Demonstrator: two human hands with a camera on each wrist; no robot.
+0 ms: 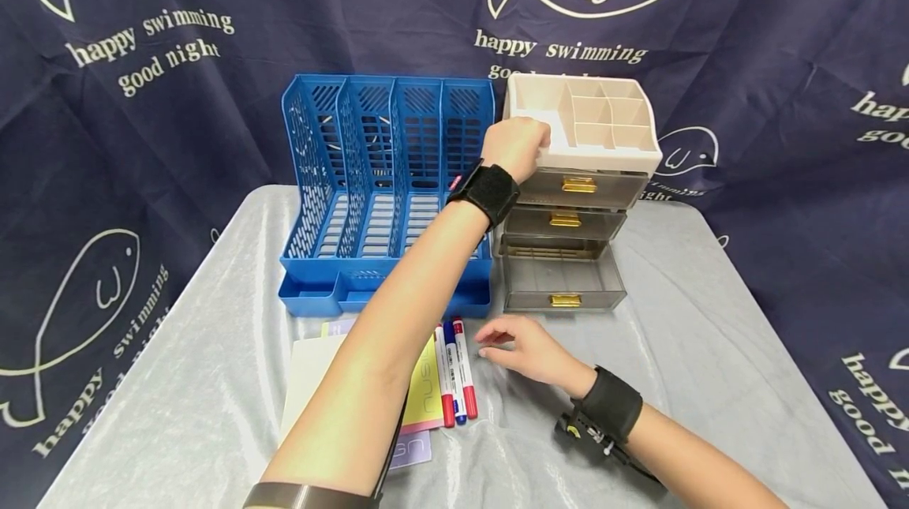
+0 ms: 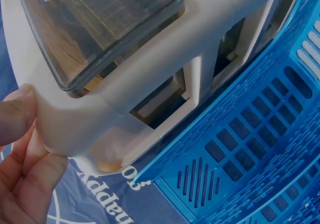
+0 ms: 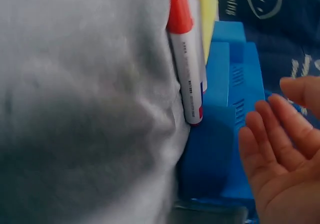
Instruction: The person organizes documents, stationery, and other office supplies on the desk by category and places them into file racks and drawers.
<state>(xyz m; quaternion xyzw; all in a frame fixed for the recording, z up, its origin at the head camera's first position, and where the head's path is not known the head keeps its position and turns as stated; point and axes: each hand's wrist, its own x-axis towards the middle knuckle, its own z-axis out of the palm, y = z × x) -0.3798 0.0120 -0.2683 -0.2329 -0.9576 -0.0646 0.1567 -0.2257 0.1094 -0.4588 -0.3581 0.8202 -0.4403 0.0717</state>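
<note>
Bottom drawer (image 1: 562, 282) out, seemingly bare.

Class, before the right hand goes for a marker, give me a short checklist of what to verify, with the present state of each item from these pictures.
1. Left hand grips the drawer unit at its top corner: ok.
2. Right hand free, fingers relaxed: ok.
3. Markers lie beside the right hand, uncovered: ok.
4. Bottom drawer pulled out: ok.
5. Upper two drawers shut: ok.
6. Bottom drawer's contents: cannot tell.
</note>
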